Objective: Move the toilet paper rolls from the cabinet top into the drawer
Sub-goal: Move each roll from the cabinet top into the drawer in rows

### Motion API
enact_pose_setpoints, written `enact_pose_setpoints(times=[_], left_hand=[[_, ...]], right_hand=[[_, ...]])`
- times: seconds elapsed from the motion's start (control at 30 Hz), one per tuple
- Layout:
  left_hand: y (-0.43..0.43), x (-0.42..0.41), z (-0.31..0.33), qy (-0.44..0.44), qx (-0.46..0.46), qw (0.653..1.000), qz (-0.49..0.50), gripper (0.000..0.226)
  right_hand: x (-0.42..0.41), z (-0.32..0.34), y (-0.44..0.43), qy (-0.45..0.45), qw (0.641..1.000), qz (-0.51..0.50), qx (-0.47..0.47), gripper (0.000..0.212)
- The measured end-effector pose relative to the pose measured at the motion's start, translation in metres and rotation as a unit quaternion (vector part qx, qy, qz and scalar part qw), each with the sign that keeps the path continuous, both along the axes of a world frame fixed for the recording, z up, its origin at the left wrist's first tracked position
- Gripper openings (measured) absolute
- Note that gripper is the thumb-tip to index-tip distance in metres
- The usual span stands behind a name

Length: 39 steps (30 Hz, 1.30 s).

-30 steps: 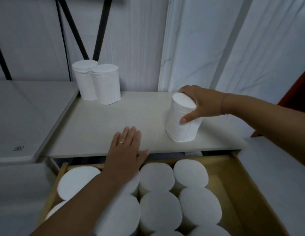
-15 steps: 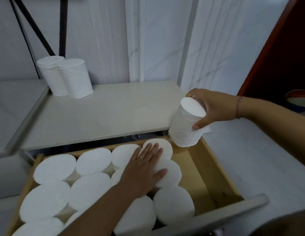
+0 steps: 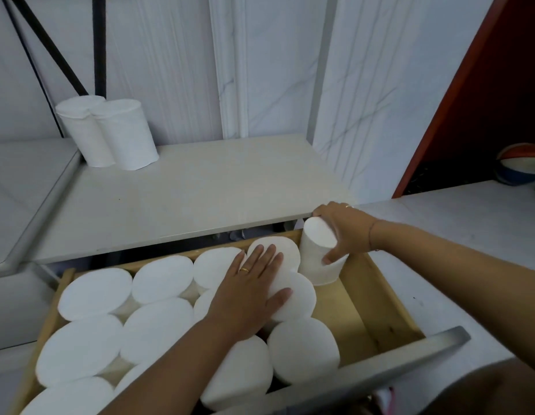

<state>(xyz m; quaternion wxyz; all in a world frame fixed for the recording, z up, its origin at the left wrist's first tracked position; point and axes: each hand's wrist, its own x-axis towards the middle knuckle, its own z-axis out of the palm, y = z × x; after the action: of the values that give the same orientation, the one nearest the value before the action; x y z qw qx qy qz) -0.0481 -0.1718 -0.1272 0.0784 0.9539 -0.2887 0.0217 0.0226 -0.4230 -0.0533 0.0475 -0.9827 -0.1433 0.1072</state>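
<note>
My right hand (image 3: 345, 232) grips a white toilet paper roll (image 3: 318, 259) that stands, slightly tilted, in the back right corner of the open wooden drawer (image 3: 380, 298). Several upright white rolls (image 3: 158, 327) fill the rest of the drawer. My left hand (image 3: 249, 290) lies flat, fingers spread, on the tops of the rolls beside the held one. Two more rolls (image 3: 110, 134) stand together at the back left of the pale cabinet top (image 3: 200, 193).
The drawer's grey front panel (image 3: 410, 354) juts out at the lower right. A strip of bare drawer floor (image 3: 347, 313) runs along the right wall. A grey surface (image 3: 18, 181) adjoins the cabinet on the left. A striped ball (image 3: 520, 166) sits at far right.
My right hand has lowered the roll from above the drawer's edge down into its back right corner. My left hand has stayed on the roll tops.
</note>
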Motion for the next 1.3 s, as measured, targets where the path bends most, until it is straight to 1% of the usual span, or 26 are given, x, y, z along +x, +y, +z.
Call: enact_pose_setpoints(times=[0.1,0.17,0.3,0.4,0.47,0.53,0.57,0.63,0.7,0.77,0.83,0.9,1.0,1.07,1.17,1.3], left_hand=[[0.000,0.000,0.000,0.001,0.002,1.000,-0.003,0.075],[0.001,0.000,-0.001,0.004,0.000,1.000,-0.002,0.073],[0.001,0.001,-0.002,0.007,0.001,1.000,-0.003,0.072],[0.001,0.001,-0.001,0.003,0.003,1.000,-0.005,0.075],[0.002,0.001,-0.001,0.001,0.000,1.000,-0.010,0.076],[0.008,0.003,-0.001,-0.003,-0.012,1.000,-0.007,0.071],[0.014,0.005,0.000,-0.011,-0.022,1.000,-0.001,0.069],[0.031,0.011,0.006,-0.041,-0.031,0.999,0.018,0.068],[0.052,0.019,0.016,-0.067,-0.034,0.996,0.040,0.070],[0.076,0.029,0.026,-0.074,-0.033,0.994,0.067,0.072],[0.101,0.040,0.033,-0.080,-0.030,0.991,0.100,0.074],[0.127,0.050,0.038,-0.082,-0.022,0.988,0.130,0.075],[0.162,0.062,0.036,-0.082,-0.007,0.982,0.172,0.077],[0.175,0.069,0.032,-0.082,0.006,0.977,0.196,0.076],[0.187,0.083,0.030,-0.082,0.007,0.976,0.201,0.077],[0.193,0.100,0.030,-0.056,-0.004,0.981,0.183,0.082]], right_hand=[[-0.003,-0.021,0.001,-0.055,0.998,0.003,-0.034,0.099],[-0.005,-0.033,0.000,-0.067,0.997,-0.001,-0.031,0.099],[-0.009,-0.045,0.004,-0.064,0.998,-0.023,-0.008,0.101],[-0.011,-0.042,0.008,-0.066,0.997,-0.016,-0.036,0.105],[-0.012,-0.035,0.012,-0.050,0.997,0.000,-0.057,0.110],[-0.011,-0.020,0.020,-0.023,0.998,0.023,-0.055,0.106],[-0.010,-0.011,0.026,-0.014,0.999,0.035,-0.036,0.098],[-0.002,0.011,0.044,-0.016,0.998,0.042,0.037,0.078],[0.010,0.030,0.068,-0.047,0.992,0.033,0.111,0.070],[0.027,0.041,0.098,-0.082,0.982,0.026,0.167,0.068],[0.047,0.046,0.133,-0.096,0.972,0.023,0.214,0.070],[0.069,0.047,0.167,-0.090,0.963,0.023,0.251,0.076],[0.109,0.049,0.216,-0.077,0.958,0.031,0.276,0.087],[0.137,0.054,0.248,-0.091,0.956,0.043,0.276,0.093],[0.176,0.065,0.292,-0.129,0.951,0.056,0.274,0.100],[0.216,0.079,0.337,-0.147,0.942,0.072,0.292,0.107]])
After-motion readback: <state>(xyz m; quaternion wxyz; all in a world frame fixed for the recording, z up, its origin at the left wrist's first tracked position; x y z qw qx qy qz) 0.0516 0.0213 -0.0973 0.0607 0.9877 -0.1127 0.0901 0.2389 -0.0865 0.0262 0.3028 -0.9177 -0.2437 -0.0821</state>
